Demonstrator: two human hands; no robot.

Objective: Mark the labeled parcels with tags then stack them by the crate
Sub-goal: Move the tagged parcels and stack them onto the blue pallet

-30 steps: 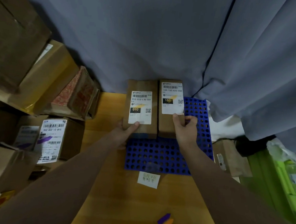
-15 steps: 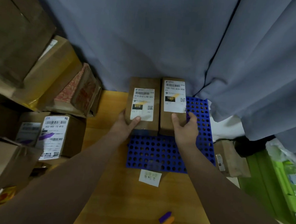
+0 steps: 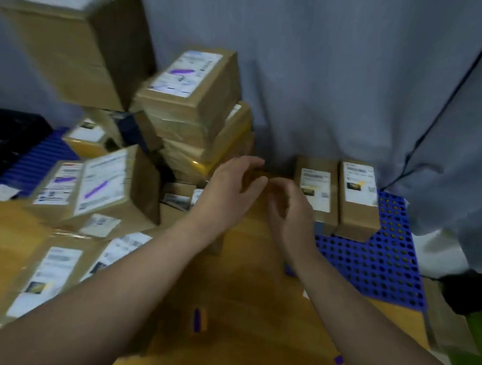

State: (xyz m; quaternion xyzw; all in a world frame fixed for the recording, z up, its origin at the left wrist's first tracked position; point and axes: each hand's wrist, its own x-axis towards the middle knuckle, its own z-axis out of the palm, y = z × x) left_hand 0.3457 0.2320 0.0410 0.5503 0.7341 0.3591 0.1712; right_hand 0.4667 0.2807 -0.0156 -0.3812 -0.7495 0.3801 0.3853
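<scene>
Over the wooden desk, my bare hands hang close together, smeared by motion blur. My left hand is loose and wide, its fingers stretched toward the pile and holding nothing. My right hand sits just beside it, thumb tips nearly touching, with its fingers loosely curled and nothing seen in them. The two parcels stand upright and pressed side by side at the far edge of the desk, just beyond my right hand. Their lower ends rest on a blue panel full of round holes, and their backs are to the grey curtain. Their white labels face me, and the right one carries a yellow mark. At my left rises a crooked pile of labelled cartons, two of them with purple strokes across their labels. A purple-and-orange tag lies on the desk between my forearms, and a second tag lies near my right forearm at the desk's near edge. Print on the labels is too blurred to read.
</scene>
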